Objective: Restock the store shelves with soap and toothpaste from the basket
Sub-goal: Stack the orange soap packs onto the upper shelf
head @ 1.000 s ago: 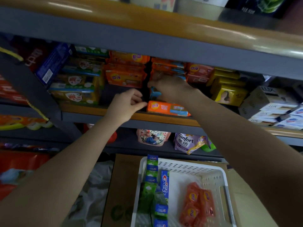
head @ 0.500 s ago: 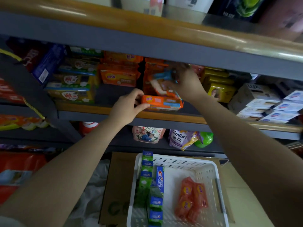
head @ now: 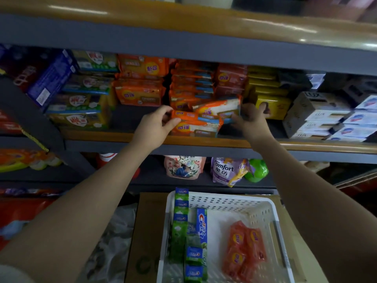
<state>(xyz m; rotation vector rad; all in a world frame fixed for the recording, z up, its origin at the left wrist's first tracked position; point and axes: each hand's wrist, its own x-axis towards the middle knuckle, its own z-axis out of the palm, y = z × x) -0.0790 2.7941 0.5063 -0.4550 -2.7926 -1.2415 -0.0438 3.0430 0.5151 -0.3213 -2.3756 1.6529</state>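
Gripping: the left hand (head: 153, 126) pinches the left end of the lower orange soap pack (head: 195, 127), thumb on top and fingers curled beneath.
Right hand (head: 250, 121): fingers curl round the right end of the upper soap pack (head: 219, 108), a glossy, crinkled film wrapper, orange with a pale panel.
Packs: both are flat, rectangular pillows; the upper lies tilted across the lower, and both sit at the front of the shelf (head: 126, 137), whose edge is smooth wood over a grey metal rail.
Stock behind: orange soap stacks (head: 140, 94) and yellow cartons (head: 271, 105), with white boxes (head: 318, 117) to the right.
Basket (head: 263, 213): white perforated plastic, rectangular, standing below on brown cardboard (head: 146, 237).
Inside: long toothpaste boxes (head: 201, 227) in blue and green card along the left wall; shiny red-orange soap packets (head: 244, 250) to their right.
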